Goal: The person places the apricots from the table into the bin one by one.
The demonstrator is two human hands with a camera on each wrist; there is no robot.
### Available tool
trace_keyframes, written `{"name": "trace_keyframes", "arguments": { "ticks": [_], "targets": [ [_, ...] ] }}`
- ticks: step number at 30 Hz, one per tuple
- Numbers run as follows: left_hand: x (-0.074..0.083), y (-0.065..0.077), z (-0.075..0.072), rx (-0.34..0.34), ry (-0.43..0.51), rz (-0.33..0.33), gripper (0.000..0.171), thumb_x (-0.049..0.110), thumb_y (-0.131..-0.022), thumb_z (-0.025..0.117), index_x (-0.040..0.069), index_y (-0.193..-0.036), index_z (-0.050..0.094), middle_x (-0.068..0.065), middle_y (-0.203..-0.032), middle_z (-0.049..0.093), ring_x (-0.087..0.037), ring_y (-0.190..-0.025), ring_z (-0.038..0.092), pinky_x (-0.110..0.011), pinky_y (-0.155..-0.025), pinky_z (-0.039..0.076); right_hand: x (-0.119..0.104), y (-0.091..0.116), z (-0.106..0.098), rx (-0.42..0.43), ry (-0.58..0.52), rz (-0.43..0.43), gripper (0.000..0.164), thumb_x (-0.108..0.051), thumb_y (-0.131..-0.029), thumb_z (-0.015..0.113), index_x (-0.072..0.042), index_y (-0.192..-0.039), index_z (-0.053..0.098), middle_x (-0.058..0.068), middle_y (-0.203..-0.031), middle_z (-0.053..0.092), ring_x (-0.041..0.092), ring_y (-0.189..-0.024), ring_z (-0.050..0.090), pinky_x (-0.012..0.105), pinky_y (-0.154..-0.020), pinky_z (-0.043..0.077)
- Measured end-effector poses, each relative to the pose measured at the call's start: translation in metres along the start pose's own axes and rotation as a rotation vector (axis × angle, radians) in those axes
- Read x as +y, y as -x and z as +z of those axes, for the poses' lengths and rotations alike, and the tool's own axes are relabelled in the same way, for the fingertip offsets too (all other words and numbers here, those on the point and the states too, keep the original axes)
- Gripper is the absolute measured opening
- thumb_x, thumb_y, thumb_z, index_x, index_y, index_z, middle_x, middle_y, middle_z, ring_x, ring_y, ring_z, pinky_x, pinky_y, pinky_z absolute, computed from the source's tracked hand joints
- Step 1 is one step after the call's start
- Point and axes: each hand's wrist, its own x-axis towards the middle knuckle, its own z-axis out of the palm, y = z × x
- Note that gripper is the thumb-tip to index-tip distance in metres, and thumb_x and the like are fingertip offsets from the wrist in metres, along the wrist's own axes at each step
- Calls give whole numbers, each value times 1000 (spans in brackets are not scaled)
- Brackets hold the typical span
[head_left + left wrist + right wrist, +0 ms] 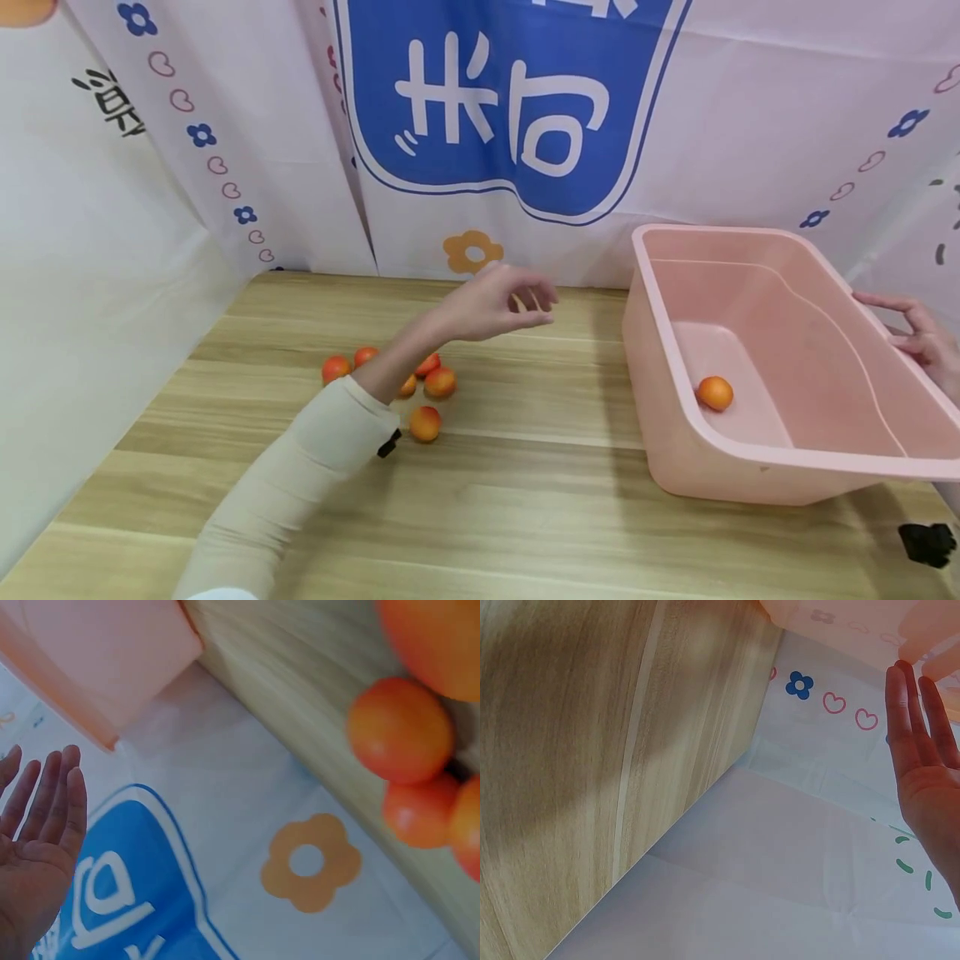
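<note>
My left hand (495, 304) hovers over the table, between the fruit group and the pink plastic tub (637, 367). Its fingers bend loosely around nothing; in the left wrist view the palm (37, 862) is bare. Beneath and beside the left forearm lie several small round orange-red fruits (440, 382), partly hidden by the arm. One orange fruit (716, 392) rests on the tub's floor. At the tub's far right side my right hand (930, 337) touches the rim. The right wrist view shows its fingers (909, 724) fairly straight against the tub's outer wall.
The wood-grain table (510, 517) meets a printed cloth backdrop (300, 208) at the back and sides. High tub walls stand around the single fruit. Small black wrist pieces (927, 544) show by both arms.
</note>
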Motion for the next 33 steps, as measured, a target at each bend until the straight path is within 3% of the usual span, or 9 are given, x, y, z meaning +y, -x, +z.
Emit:
{"name": "trace_keyframes", "arguments": {
  "ticks": [6,14,21,26,33],
  "targets": [
    [-32,21,-8,67,-4,-61,14,8,-97,72,0,-108,72,-10,-98,76,-21,-88,73,-32,-78,62,-1,1,-3,-20,12,2,70,19,-97,4,0,-137,57,17,-123,73,26,-93,76,29,-64,62],
    [-70,59,-27,39,-51,-174,21,5,-98,71,-5,-115,70,-14,-103,75,-28,-91,73,-40,-82,62,-1,-1,1,44,100,-43,76,21,-93,2,0,-133,62,15,-117,75,21,-89,76,25,-59,60],
    [-99,102,-43,30,-76,-317,29,5,-99,70,-8,-124,66,-20,-110,73,-34,-99,72,-48,-92,59,-3,-1,5,98,127,-6,70,23,-97,12,-5,-132,65,12,-112,76,18,-80,74,23,-53,58],
    [-113,131,-52,26,-93,-406,32,7,-98,70,-12,-123,64,-24,-109,71,-38,-100,70,-52,-92,57,-4,-2,5,104,137,17,68,22,-99,15,-7,-132,66,10,-111,77,17,-77,74,22,-53,57],
    [-120,162,-65,-33,-130,-506,43,9,-93,74,-18,-124,61,-35,-116,66,-46,-102,67,-57,-93,56,-6,-2,4,149,173,41,68,26,-97,21,-10,-127,71,7,-106,77,14,-75,72,19,-50,55]
  ]
}}
